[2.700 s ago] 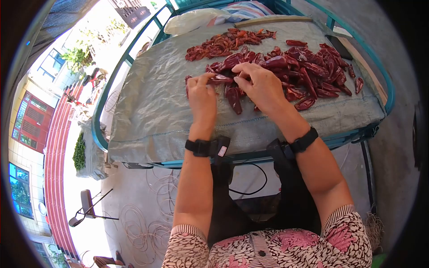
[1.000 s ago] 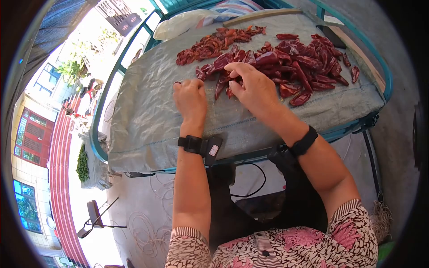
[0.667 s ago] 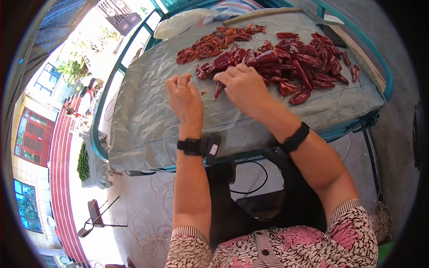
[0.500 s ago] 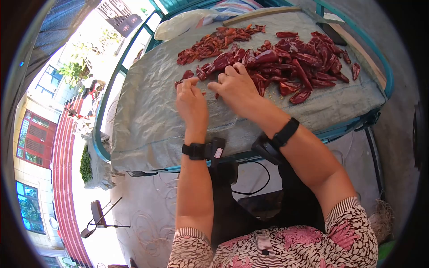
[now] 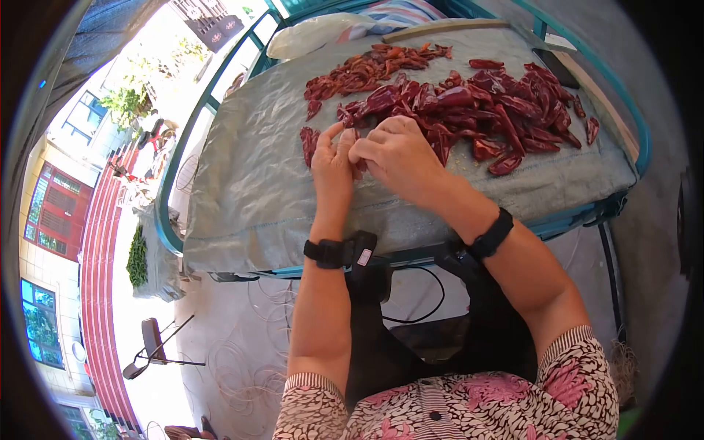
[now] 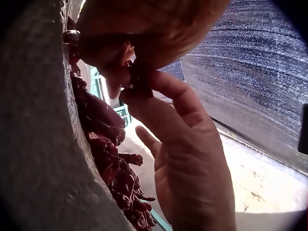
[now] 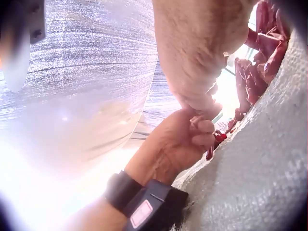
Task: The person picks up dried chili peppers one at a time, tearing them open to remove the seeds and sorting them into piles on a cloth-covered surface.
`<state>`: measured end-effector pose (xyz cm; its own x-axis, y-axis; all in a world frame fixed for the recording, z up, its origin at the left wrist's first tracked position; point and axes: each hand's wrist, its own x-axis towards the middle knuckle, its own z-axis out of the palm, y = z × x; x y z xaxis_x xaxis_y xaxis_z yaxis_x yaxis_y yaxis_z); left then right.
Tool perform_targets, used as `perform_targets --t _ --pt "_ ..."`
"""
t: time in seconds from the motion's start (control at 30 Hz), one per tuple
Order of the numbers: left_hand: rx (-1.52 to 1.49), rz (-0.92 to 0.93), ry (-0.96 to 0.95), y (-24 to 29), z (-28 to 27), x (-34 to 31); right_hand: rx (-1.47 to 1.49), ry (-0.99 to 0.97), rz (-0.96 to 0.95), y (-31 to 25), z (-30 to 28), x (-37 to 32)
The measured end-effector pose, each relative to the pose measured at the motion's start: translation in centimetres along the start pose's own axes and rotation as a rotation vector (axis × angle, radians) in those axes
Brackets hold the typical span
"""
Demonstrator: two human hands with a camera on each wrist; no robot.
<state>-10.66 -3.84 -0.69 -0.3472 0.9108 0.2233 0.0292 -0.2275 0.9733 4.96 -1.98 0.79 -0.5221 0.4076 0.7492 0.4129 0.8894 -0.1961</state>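
Dark red dried chili peppers (image 5: 513,121) lie piled on a grey woven sheet (image 5: 249,183) in the head view. My left hand (image 5: 334,165) and right hand (image 5: 402,155) meet at the pile's near left side. Between their fingertips they pinch a dried chili pepper (image 6: 140,84), mostly hidden by the fingers. The left wrist view has the left hand (image 6: 159,29) close above and the right hand (image 6: 187,144) below, thumb and finger at the pepper. A loose pepper (image 5: 309,147) lies just left of the left hand.
A smaller heap of flattened red peppers (image 5: 367,73) lies farther back. A dark flat object (image 5: 557,67) rests at the sheet's right edge. Teal cart rails (image 5: 170,198) border the sheet; a wooden strip (image 5: 447,29) and pale sack (image 5: 312,35) are behind.
The hands, apart one second ago, have come together over a pepper. The right hand has moved left from the pile. Loose pepper pieces now show left of the left hand and below the far heap.
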Motion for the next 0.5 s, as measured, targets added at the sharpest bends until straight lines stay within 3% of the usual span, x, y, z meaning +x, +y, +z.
perform_targets --t 0.1,0.3,0.4,0.5 --pt "0.134 0.089 0.056 0.7 -0.3 -0.3 0.022 0.060 0.062 0.0 0.2 -0.3" --pt "0.285 0.293 0.295 -0.2 0.0 0.4 -0.320 0.234 0.178 3.0 -0.1 0.9" --pt "0.486 0.340 0.278 -1.0 -0.6 0.9 -0.432 0.236 0.283 4.8 0.3 1.6" --pt "0.334 0.170 0.145 0.1 -0.4 0.1 -0.468 0.179 0.305 5.8 1.0 2.0"
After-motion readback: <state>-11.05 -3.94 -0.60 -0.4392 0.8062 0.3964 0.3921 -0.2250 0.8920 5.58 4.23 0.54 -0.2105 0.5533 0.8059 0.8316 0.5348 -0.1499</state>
